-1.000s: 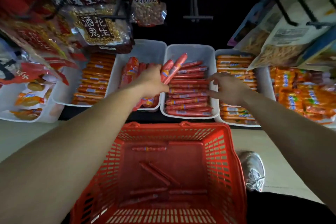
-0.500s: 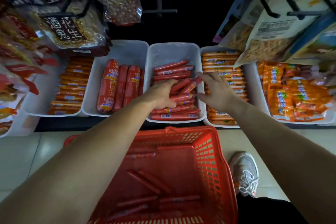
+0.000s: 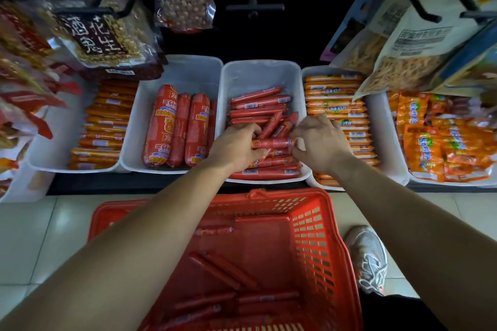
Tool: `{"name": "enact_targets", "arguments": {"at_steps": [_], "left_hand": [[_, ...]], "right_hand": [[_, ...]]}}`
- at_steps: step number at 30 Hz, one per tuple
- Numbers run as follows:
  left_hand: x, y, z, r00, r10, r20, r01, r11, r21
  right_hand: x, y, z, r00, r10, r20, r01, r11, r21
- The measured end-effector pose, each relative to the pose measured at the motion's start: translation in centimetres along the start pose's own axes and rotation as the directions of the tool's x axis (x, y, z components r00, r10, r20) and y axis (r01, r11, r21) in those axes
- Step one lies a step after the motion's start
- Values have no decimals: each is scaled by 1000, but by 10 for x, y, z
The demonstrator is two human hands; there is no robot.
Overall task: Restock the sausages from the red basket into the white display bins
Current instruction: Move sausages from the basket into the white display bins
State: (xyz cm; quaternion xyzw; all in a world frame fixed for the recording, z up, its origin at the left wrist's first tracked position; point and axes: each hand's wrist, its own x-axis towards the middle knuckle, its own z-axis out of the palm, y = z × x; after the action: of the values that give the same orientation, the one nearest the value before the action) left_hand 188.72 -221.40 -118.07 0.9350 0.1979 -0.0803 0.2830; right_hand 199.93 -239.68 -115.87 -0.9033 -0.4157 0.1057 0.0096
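Head view: both hands working in middle bin (image 3: pixel 262 72). Left hand (image 3: pixel 236 146) and right hand (image 3: pixel 320 142) pinching opposite ends of one sausage (image 3: pixel 273 143) lying crosswise atop pile. More sausages (image 3: pixel 223 270) lying in red basket (image 3: pixel 320 255) directly below bin.

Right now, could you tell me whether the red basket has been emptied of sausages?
No, several thin red sausages lie on the bottom of the red basket.

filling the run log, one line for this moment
step: arranging | hands: left hand, right hand on thin red sausage | bin: white bin | red basket: sausages remain
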Motion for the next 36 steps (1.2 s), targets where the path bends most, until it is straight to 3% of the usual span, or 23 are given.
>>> {"name": "enact_targets", "arguments": {"at_steps": [2, 7, 13, 17, 21, 25, 27, 32, 36], "left_hand": [[-2, 3, 2, 1000, 20, 12, -20, 999, 35], [0, 4, -1, 1000, 4, 4, -4, 999, 53], [-3, -8, -11, 999, 36, 23, -37, 998, 42], [-2, -4, -2, 997, 80, -12, -80, 997, 3], [6, -10, 9, 981, 181, -64, -175, 980, 96], [16, -6, 15, 994, 101, 43, -109, 949, 295], [16, -3, 13, 993, 92, 73, -109, 954, 278], [-24, -2, -18, 997, 81, -12, -80, 994, 76], [-90, -13, -41, 992, 43, -117, -41, 999, 23]], "right_hand": [[5, -1, -3, 999, -41, 10, 41, 999, -29], [32, -5, -9, 970, -156, 188, 182, 975, -130], [37, -14, -3, 974, -89, 207, 119, 984, -135], [33, -15, 0, 981, -104, 164, 142, 960, -240], [30, -13, 2, 991, -78, 111, 106, 956, -272], [18, -11, 13, 991, -16, 130, 52, 959, -279], [15, -13, 18, 984, 10, 177, 42, 957, -288], [-2, -26, 1, 994, 65, 91, -54, 991, -119], [-37, -50, -17, 990, 136, 31, -138, 988, 64]]}}
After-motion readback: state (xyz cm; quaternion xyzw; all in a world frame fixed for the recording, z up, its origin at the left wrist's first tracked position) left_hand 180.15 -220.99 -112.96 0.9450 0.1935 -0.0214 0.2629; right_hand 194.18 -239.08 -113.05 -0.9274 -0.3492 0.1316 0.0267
